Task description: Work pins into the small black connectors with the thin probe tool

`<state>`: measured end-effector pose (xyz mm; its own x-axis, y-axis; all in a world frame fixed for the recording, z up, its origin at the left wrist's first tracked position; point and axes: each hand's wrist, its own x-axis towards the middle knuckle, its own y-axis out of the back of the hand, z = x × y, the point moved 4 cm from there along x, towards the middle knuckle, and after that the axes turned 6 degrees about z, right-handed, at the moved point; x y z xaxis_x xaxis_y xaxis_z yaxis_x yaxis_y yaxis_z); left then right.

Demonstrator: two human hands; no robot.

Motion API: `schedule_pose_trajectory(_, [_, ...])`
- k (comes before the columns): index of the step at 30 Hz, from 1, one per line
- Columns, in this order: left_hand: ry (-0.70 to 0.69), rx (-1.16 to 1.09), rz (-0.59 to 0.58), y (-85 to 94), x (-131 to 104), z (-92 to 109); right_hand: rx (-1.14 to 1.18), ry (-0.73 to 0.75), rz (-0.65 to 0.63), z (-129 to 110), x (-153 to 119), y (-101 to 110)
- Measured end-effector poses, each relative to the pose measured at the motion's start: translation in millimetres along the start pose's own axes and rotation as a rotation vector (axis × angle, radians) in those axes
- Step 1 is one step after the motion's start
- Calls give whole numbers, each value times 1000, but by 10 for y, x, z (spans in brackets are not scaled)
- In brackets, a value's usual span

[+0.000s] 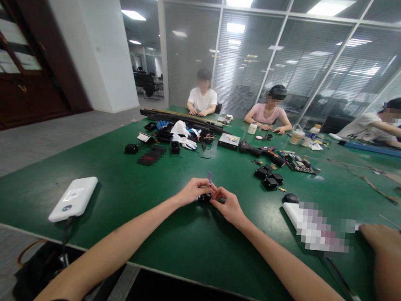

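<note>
My left hand (pixel 194 192) is closed, its fingertips around a slim upright screwdriver with a translucent purple handle (pixel 210 176). Beneath those fingers sits a small black part (pixel 203 198), mostly hidden. My right hand (pixel 230 205) is closed too, thumb and fingers pinched at the right side of that black part. The two hands meet close above the green table (pixel 165 231). The screwdriver's tip and its exact contact with the part are hidden.
White power banks with cables lie at left (pixel 75 198) and right. Black boxes (pixel 270 177), a circuit board (pixel 297 163), a power drill (pixel 261 151) and gloves (pixel 187 142) spread beyond my hands. A co-worker's hand (pixel 384 239) is at right; several people sit around the table.
</note>
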<state>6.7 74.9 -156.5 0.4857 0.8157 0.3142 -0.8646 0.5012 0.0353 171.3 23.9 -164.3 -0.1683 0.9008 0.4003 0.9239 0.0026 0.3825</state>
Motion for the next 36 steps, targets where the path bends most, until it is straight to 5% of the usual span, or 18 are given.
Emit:
schedule_pose_trajectory(9, [-3,88,-7,-5,8,28,-9,1,7,46,-1,23])
schedule_pose_trajectory(18, [57,-42,106,-83,-49,26,-65,24,47,-49,40,33])
schedule_pose_trajectory(25, [53,-78,64,-91,-32,51,-72,49,92,-80,57,40])
schedule_pose_trajectory(31, [-38,42,12,-55,-29,144,-79,95,59,-111,59,52])
schedule_pose_trajectory(36, [-56,-20,92,-60,-23,63,-78,90,28,-139,43,48])
